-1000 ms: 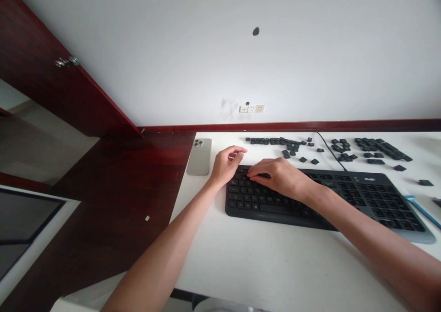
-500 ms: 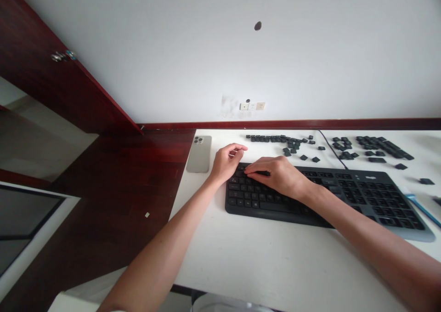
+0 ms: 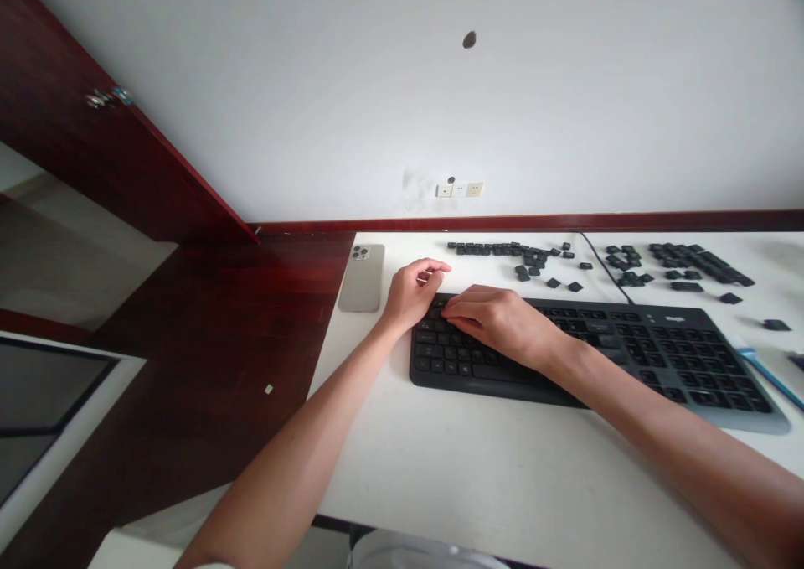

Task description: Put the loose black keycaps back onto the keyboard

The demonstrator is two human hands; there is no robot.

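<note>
A black keyboard (image 3: pixel 600 347) lies across the white desk, its left side filled with keycaps and much of its right side showing bare key sockets. My right hand (image 3: pixel 496 318) reaches over it, thumb and fingers pinched together on a small black keycap at the upper left keys; the fingertips mostly cover that keycap. Beside the keyboard's upper left corner rests my left hand (image 3: pixel 411 292), loosely curled, thumb and fingers apart, holding nothing visible.
Several loose keycaps (image 3: pixel 496 250) lie along the back of the desk, with more keycaps (image 3: pixel 700 261) to the right of the cable (image 3: pixel 606 267). A grey phone (image 3: pixel 363 280) lies at the left edge. A blue tool (image 3: pixel 772 378) sits at the keyboard's right end.
My right fingertips have shifted very slightly left over the upper left keys, still pinched. My left hand has stayed in place. The view has tilted a little.
</note>
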